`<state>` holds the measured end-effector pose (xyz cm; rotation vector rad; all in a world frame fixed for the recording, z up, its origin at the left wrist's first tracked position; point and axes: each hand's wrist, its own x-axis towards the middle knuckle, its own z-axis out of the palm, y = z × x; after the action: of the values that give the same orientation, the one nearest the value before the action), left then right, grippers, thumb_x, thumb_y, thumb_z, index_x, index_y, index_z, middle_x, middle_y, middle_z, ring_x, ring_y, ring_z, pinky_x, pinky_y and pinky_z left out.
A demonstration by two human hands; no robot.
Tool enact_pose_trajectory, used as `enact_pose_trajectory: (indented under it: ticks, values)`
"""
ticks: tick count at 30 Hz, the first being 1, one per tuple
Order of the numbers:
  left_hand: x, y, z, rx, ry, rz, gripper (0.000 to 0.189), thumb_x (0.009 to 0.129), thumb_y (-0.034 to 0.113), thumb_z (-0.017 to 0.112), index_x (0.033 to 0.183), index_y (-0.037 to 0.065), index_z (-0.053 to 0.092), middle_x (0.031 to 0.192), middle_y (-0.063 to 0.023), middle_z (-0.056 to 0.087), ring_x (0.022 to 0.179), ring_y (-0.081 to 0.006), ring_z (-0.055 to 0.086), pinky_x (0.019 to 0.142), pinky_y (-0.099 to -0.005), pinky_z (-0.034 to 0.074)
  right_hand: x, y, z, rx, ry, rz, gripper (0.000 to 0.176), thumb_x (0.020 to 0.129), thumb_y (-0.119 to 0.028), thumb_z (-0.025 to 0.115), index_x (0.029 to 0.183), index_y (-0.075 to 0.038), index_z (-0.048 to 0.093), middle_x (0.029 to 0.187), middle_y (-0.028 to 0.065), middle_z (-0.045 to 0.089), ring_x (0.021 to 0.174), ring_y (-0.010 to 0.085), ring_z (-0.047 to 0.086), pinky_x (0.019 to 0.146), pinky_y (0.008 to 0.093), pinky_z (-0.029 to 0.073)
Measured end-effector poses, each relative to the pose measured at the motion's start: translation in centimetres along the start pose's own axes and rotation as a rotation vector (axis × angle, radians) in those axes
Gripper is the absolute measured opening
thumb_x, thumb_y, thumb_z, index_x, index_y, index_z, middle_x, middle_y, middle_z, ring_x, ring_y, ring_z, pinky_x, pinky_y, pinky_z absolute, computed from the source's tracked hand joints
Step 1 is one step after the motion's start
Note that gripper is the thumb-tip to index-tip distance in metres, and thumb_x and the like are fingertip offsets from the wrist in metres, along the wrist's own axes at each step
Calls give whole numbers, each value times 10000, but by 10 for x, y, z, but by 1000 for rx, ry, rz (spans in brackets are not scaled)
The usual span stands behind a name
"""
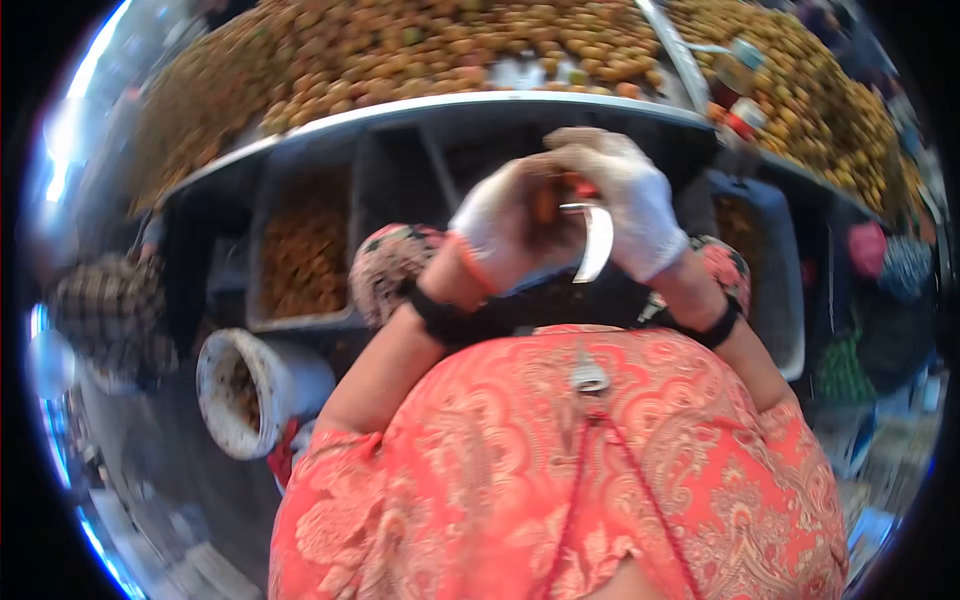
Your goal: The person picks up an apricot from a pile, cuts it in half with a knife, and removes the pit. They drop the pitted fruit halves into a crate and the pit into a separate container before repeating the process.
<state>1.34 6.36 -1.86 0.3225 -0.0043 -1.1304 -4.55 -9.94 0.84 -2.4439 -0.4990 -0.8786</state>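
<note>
We hold our left hand (503, 215) and right hand (632, 200) together, a curved blade (598, 240) between; blur hides each grip.

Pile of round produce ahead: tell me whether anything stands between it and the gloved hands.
A pale rim runs between the pile and both the left hand and right hand. Nothing else visible lies between; the rim's height is unclear.

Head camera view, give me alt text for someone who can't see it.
Gloved left hand and right hand meet, a curved blade showing between them; blur hides finer detail. Beyond, small round orange-brown produce lies heaped on a pale-rimmed table, and a white bucket sits at left.
</note>
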Motion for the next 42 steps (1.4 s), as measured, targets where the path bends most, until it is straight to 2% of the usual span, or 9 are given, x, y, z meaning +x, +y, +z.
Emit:
enact_pose_trajectory:
  ticks: [3,9,11,13,16,23,25,29,42]
  values:
    - [-7,-5,10,2,7,58,237,981,341,578,1034,115,625,833,2,590,772,-156,579,665,-278,484,5,-1,5,124,-24,18,314,712,-221,733,967,-42,695,1095,144,690,1004,331,657,874,377,522]
    - [-16,-6,10,167,42,205,240,994,359,582,1106,149,617,845,16,592,699,-142,569,608,-234,462,13,-16,17,23,-50,-83,187,792,-128,701,940,-18,667,1080,150,681,984,309,654,848,345,517]
    - [-22,-5,10,368,98,364,253,996,350,592,1160,157,591,874,13,590,669,-104,549,571,-203,436,14,-22,27,387,-6,161,97,876,-69,644,945,-4,663,1076,129,679,967,223,645,833,314,510]
    - [-22,3,-23,183,22,263,273,1013,321,567,1218,141,565,937,-13,600,749,-113,582,600,-221,482,19,-31,28,746,-4,475,101,942,-70,596,954,-5,672,1136,81,676,970,113,606,845,270,506]
    - [-31,9,-25,338,36,343,298,1023,333,535,1244,137,568,1034,-55,626,842,-172,624,621,-263,519,25,-35,38,742,3,395,103,942,-89,605,968,-20,676,1160,71,676,946,100,608,805,244,511]
    - [-24,13,-39,-21,-83,416,303,1003,279,553,1240,91,575,1096,-107,654,861,-215,647,622,-319,521,35,-43,56,1013,-7,794,152,957,-155,590,1013,-30,656,1117,55,668,950,129,623,837,276,534]
    - [-42,24,-40,182,51,521,275,960,227,621,1191,82,596,1021,-124,666,799,-200,647,607,-290,508,35,-24,64,1179,99,406,179,952,-165,592,1026,-9,638,1114,78,654,992,171,634,904,328,517]
    - [-89,68,-51,274,195,765,211,910,134,664,1105,56,642,949,-137,680,754,-202,642,611,-269,507,32,-13,51,1206,105,448,195,958,-154,574,1024,22,626,1151,155,646,1095,247,629,990,398,492]
    - [-313,195,-262,74,1231,1066,319,875,217,712,1126,70,581,961,-86,566,724,-235,582,588,-328,527,-33,61,45,994,22,1063,139,895,-162,673,946,-35,656,1078,136,699,887,205,678,865,344,554]
